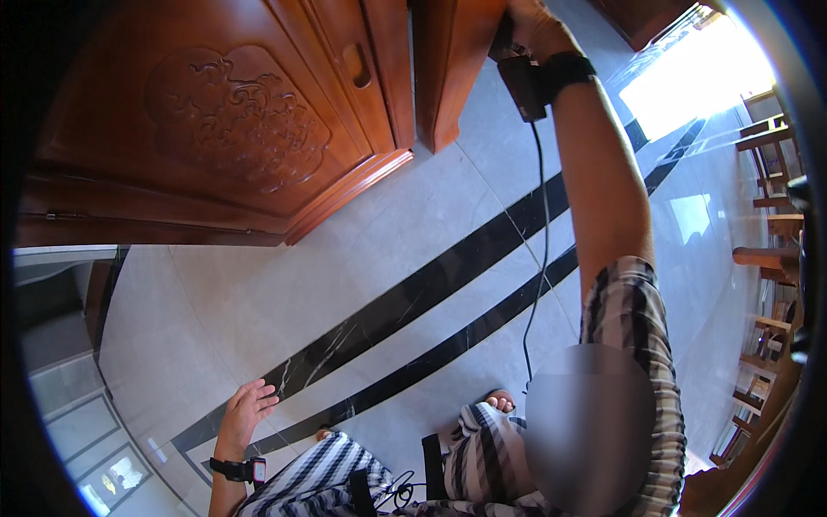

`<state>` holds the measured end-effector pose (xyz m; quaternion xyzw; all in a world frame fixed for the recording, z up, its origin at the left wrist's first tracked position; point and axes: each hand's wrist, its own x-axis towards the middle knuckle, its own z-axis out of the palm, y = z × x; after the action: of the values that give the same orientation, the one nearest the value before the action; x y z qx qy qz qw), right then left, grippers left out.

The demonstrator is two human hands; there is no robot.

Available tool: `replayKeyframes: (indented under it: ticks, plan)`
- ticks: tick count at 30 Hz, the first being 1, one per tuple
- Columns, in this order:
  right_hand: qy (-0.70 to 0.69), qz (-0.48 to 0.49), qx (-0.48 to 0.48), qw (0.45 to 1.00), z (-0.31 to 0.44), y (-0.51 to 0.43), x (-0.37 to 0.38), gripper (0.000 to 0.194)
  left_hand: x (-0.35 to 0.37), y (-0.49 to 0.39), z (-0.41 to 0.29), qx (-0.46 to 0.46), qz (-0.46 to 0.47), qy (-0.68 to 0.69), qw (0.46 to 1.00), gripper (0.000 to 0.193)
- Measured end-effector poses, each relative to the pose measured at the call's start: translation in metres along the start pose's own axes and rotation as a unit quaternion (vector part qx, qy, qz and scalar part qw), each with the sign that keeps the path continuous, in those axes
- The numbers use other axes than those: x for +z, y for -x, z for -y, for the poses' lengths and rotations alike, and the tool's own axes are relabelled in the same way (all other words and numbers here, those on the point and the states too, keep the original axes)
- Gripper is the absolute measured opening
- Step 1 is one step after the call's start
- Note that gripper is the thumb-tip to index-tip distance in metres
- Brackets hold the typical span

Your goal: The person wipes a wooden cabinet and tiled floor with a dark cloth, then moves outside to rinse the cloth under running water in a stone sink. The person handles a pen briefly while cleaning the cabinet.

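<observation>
My left hand [249, 407] hangs low on the left above the tiled floor, its fingers apart and nothing in it. A black strap with a small device [258, 470] circles that wrist. My right hand [539, 29] is raised at the top edge, beside a reddish-brown wooden furniture leg [442, 71]. Its fingers are hidden or cut off by the picture's edge, so any grip cannot be made out. On the right wrist, a black strap [568, 72] bears a black box [524, 87], from which a black cable [544, 220] runs down towards my body.
A wooden cabinet [116, 129] with a carved panel [252, 123] stands at upper left. Black stripes [387, 307] cross the pale tiled floor [284, 284]. Wooden furniture [765, 258] lines the right. Bright light enters at upper right. A blurred oval [588, 430] covers part of the lower right.
</observation>
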<state>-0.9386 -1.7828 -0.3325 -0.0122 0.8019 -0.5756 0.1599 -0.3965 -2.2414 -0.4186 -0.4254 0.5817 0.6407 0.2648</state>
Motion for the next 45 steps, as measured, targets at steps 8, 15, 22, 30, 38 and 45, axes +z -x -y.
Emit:
replayKeyframes:
  ticks: [8,15,22,30,38,45]
  plan:
    - [0.025,-0.087,0.029,0.995,-0.154,-0.015,0.083,0.035,-0.01,0.022,0.015,-0.006,-0.069,0.017,0.997,0.041]
    - [0.057,-0.107,-0.032,0.992,-0.255,-0.045,0.083,0.037,-0.016,0.036,0.022,-0.016,-0.067,0.034,0.997,0.041]
    - [0.477,-0.168,-0.004,0.863,-0.26,0.03,0.106,0.035,-0.06,0.018,-0.037,0.141,-0.106,-0.055,0.983,0.047]
    - [0.407,0.076,-0.214,0.885,-0.23,0.169,0.267,0.056,-0.079,-0.034,-0.089,0.28,-0.1,-0.108,0.949,0.059]
    - [0.422,0.238,-0.307,0.819,-0.242,0.263,0.302,0.04,-0.04,-0.058,-0.227,0.573,-0.132,-0.276,0.761,0.07]
    - [0.467,0.143,-0.122,0.864,-0.261,0.38,0.177,0.042,0.007,-0.109,-0.264,0.543,-0.191,-0.288,0.765,0.066]
